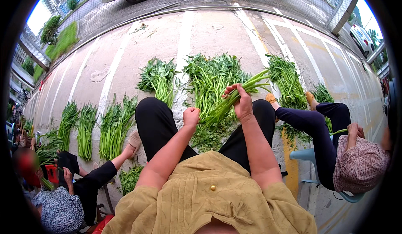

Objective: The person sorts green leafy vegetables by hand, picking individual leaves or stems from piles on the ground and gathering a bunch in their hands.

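Note:
My right hand [243, 105] is wrapped round a bunch of water spinach [226, 106], long pale-green stems with leafy ends. The cut stem ends point up and to the right; the leaves hang down to the left between my knees. Just left of that bunch, my left hand [191, 116] is closed in a fist, and what it holds, if anything, is hidden. Beyond both hands lies a wide pile of water spinach [209, 81] on the ground. Loose leaves and trimmings [213, 135] are heaped below the bunch, between my legs.
Smaller piles lie at far left [161, 81], far right [289, 83] and along the left [115, 127]. Seated people work on either side: one at left [58, 204] holding greens, one at right [360, 162] on a blue stool [307, 156]. A wire fence [188, 7] and a parked car stand beyond.

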`<state>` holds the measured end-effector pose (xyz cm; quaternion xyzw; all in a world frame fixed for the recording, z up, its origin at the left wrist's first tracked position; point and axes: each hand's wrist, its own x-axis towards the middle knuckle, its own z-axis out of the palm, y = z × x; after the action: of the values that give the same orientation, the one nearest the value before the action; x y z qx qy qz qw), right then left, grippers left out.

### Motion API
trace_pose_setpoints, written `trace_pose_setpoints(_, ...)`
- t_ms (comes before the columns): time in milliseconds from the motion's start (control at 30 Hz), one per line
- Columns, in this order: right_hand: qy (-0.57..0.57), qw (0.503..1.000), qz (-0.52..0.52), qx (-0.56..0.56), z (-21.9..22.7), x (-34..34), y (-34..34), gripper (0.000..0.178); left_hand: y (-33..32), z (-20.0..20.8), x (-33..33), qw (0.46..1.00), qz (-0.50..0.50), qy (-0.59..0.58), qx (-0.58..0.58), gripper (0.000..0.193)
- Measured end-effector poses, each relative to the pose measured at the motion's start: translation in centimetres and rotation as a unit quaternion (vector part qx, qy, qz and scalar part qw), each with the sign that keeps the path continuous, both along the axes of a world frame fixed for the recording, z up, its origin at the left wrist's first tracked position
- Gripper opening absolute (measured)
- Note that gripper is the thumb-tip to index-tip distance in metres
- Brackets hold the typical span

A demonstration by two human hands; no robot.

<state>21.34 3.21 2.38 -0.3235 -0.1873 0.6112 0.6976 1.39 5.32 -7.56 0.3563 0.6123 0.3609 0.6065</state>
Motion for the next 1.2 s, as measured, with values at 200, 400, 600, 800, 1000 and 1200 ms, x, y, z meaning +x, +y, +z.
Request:
trace_pose_setpoints(200,-0.038,0.998,0.033,-0.032,-0.5,-0.5,0.0,0.025,0.2,1.3,-0.2,0.904,-0.092,0.256,0.329,0.020)
trace_pose_setpoints(400,-0.110,0.980,0.163,-0.013,-0.6,-0.9,-0.1,0.025,0.2,5.5,0.0,0.964,-0.178,-0.095,0.174,0.028)
trace_pose_setpoints(600,-0.150,0.951,0.271,0.010,1.5,-2.6,-0.9,0.024,-0.3,5.6,0.5,0.918,-0.328,-0.210,0.078,0.058)
trace_pose_setpoints(800,-0.309,0.917,0.252,0.024,0.9,-2.8,-0.8,0.030,-1.1,7.4,1.3,0.890,-0.400,-0.195,0.104,0.047)
trace_pose_setpoints(1000,-0.305,0.919,0.250,-0.023,0.2,-3.2,-0.7,0.027,-1.8,7.6,1.6,0.913,-0.363,-0.165,0.082,0.025)
trace_pose_setpoints(1200,-0.245,0.943,0.198,-0.106,-1.7,-2.4,0.1,0.035,-1.5,7.5,1.5,0.912,-0.261,-0.316,-0.018,0.021)
